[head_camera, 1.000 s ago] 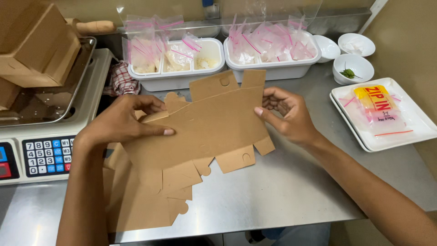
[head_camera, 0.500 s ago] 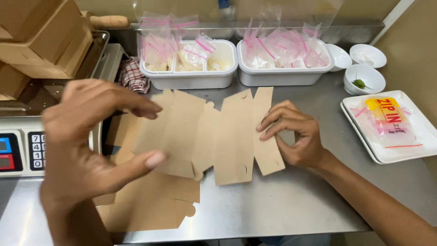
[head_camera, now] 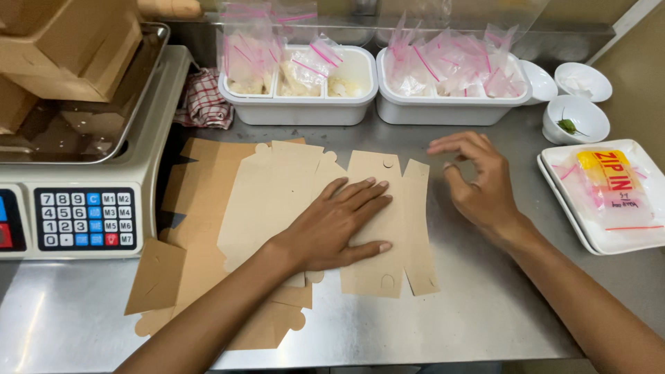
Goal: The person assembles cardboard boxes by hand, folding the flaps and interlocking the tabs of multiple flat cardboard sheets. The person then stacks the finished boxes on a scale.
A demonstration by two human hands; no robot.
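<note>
Head cam: left hand [head_camera: 331, 225] fingers flat on cardboard blank [head_camera: 291, 201]; right hand [head_camera: 476, 181] loosely curled, empty.

Steel counter [head_camera: 485, 305], brushed, reflective. Far L: digital scale [head_camera: 83, 208] w/ keypad. Next to it a red-checked cloth [head_camera: 204, 100]. Far edge, centre: 2 white tubs [head_camera: 305, 111] [head_camera: 450, 111], side by side. Far R: 2 small white bowls [head_camera: 583, 79] [head_camera: 575, 121], plus a white tray [head_camera: 596, 239] at R edge. Centre-L: stack of flat brown card blanks [head_camera: 201, 208], top blank [head_camera: 377, 256] spread flat, near the front edge.
</note>
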